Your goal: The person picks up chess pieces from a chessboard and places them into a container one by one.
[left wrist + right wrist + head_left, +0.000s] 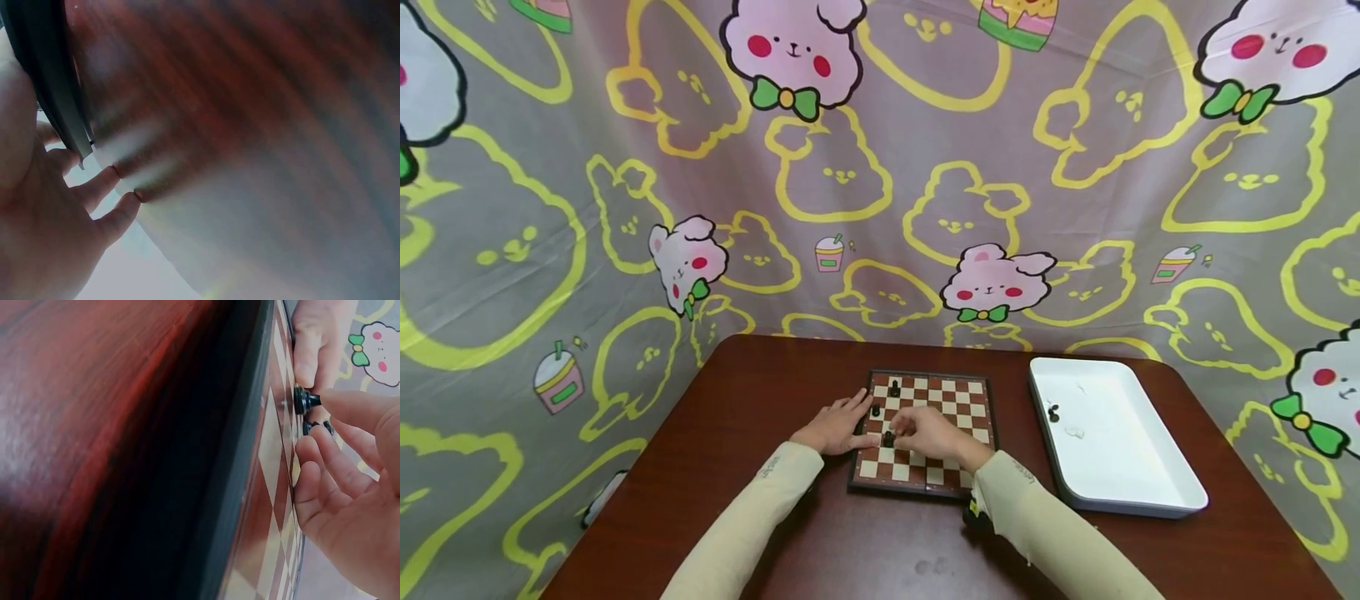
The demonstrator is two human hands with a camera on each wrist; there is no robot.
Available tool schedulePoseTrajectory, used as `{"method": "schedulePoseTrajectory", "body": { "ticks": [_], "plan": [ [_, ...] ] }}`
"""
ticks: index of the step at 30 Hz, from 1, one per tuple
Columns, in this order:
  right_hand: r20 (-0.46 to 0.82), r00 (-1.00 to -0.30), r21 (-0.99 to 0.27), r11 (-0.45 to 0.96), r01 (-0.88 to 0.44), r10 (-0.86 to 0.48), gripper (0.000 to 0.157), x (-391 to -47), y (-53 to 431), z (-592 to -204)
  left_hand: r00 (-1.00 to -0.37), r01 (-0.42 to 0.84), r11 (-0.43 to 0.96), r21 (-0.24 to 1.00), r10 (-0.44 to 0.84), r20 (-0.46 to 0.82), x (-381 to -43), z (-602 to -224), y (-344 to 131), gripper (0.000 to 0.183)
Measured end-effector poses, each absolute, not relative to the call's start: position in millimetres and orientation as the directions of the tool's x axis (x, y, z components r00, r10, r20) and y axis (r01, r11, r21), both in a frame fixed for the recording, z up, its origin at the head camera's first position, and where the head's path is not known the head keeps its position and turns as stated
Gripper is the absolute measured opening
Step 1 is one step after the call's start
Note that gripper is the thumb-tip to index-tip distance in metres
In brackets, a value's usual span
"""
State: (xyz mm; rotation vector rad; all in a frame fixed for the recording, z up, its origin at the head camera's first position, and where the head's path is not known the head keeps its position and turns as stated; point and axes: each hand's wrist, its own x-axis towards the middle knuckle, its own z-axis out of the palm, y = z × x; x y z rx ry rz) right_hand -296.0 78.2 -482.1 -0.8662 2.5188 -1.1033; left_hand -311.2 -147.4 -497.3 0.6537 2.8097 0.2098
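Observation:
A brown-and-cream chessboard lies on the table. On its left part stands an upright black chess piece. My right hand has its thumb and a finger at the top of this piece; the right wrist view shows the thumb tip against its head. The other fingers curl low over the squares. Along the board's left edge rests my left hand, fingers spread and thumb stretched toward the same piece. Two more black chess pieces, one nearer and one farther back, stand on the left side.
To the right of the board is a white tray with several small black pieces and a pale scrap near its left wall. The dark reddish table ends at a patterned curtain behind and at both sides.

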Motion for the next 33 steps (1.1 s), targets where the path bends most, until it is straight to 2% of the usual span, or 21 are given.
{"method": "schedulePoseTrajectory", "body": {
  "ticks": [11,19,33],
  "plan": [
    [-0.001,-0.793,-0.699,0.567,-0.435,-0.609,0.012,-298,69,-484,-0.866,0.418,0.886,0.201,0.455,-0.208,-311,-495,-146,0.086],
    [0.004,-0.789,-0.692,0.568,-0.445,-0.614,0.005,-298,68,-486,-0.859,0.427,0.878,0.216,0.468,-0.205,-308,-496,-145,0.084],
    [0.05,-0.793,-0.709,0.538,-0.456,-0.607,0.005,-293,96,-479,-0.864,0.418,0.88,0.226,0.462,-0.201,-309,-495,-147,0.084]
  ]
}}
